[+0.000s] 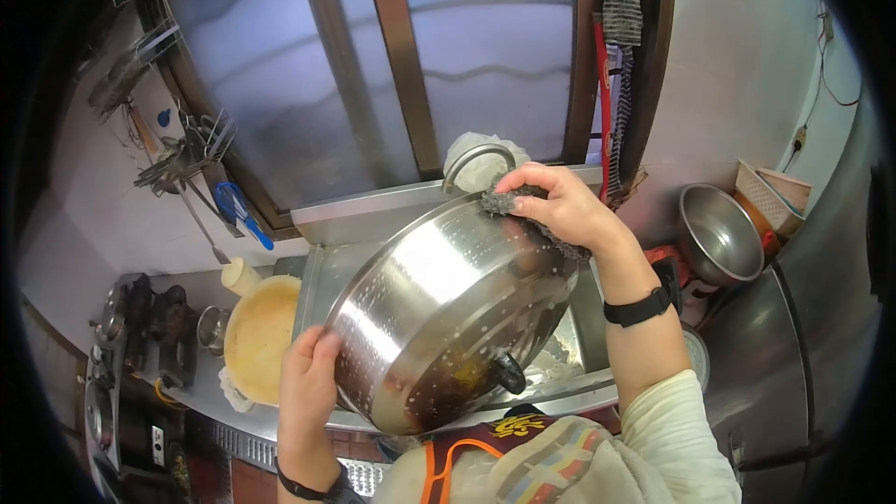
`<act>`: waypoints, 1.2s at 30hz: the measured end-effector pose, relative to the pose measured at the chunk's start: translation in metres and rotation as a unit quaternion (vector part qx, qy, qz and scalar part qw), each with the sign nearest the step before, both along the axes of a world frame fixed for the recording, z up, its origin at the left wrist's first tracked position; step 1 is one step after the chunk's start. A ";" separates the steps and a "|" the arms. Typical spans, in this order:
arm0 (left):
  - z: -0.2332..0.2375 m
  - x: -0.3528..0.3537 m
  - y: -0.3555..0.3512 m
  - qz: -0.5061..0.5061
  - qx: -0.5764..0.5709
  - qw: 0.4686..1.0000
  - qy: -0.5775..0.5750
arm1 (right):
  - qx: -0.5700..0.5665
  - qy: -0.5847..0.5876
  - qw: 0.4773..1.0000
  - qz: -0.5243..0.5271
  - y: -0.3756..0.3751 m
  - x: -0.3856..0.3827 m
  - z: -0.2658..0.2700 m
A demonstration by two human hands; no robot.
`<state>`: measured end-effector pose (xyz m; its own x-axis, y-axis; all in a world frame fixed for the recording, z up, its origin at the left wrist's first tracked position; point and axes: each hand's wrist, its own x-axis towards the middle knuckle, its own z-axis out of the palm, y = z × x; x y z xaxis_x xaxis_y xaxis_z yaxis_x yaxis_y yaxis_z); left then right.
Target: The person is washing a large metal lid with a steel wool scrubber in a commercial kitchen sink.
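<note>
A large domed stainless-steel lid (439,289) is tilted on its side above the sink (593,322), with wet drops or suds across its shiny surface. Its black knob (509,373) points down toward my body. My left hand (313,369) is closed on the lid's left edge; its fingertips are partly hidden and slightly blurred. At the upper edge, my right hand (555,205) pinches a grey steel wool scrubber (502,203) against the metal. More of the dark wool shows beneath that hand. Just behind the scrubber curves the metal faucet (479,157).
Left of the sink lies a round, pale-yellow board (261,341), with a small metal bowl (213,329) beside it. A stove (121,383) stands farther left. Utensils (191,154) hang on the left wall. At right are a steel basin (721,233) and plastic baskets (773,191).
</note>
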<state>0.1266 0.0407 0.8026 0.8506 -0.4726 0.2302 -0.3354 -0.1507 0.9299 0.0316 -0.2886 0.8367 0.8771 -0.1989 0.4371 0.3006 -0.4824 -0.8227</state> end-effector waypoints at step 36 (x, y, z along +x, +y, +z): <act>-0.074 -0.034 -0.055 0.024 0.040 0.999 -0.007 | -0.339 -0.066 0.899 -0.270 0.123 -0.024 -0.045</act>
<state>0.0929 -0.0140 0.7289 0.8698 -0.4487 0.2052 -0.3386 -0.2402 0.9098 0.0076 -0.1656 0.7913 0.6647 -0.2292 0.7111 -0.0543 -0.9641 -0.2599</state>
